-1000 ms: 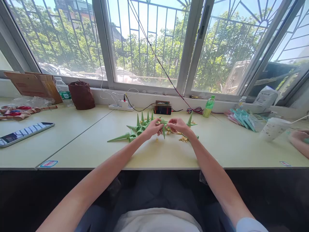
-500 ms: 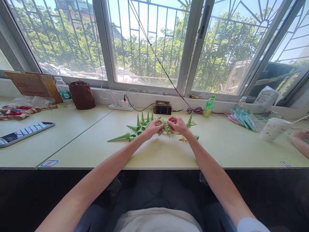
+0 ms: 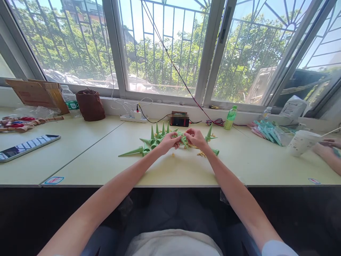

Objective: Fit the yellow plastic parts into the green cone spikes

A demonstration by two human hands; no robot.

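Observation:
My left hand (image 3: 168,142) and my right hand (image 3: 196,138) meet over the middle of the pale table (image 3: 170,167). Both pinch one green cone-shaped spike (image 3: 183,141), whose tip points down and to the right. More green spikes (image 3: 156,139) stand or lie in a loose pile just behind and to the left of my hands, and one long spike (image 3: 131,153) lies flat, pointing left. Small yellowish pieces (image 3: 201,153) are scattered under and beside my right wrist.
A phone (image 3: 28,147) lies at the left, near wooden toys (image 3: 18,124), a cardboard box (image 3: 37,94), a water bottle (image 3: 69,100) and a brown pouch (image 3: 90,105). A power strip (image 3: 133,116), a green bottle (image 3: 230,117), teal packets (image 3: 268,131) and a cup (image 3: 301,142) sit further back. Another person's hand (image 3: 329,149) reaches in at the right.
The spike between my fingers has tilted from straight down to slanting right. The other person's hand at the right edge has moved up towards the cup.

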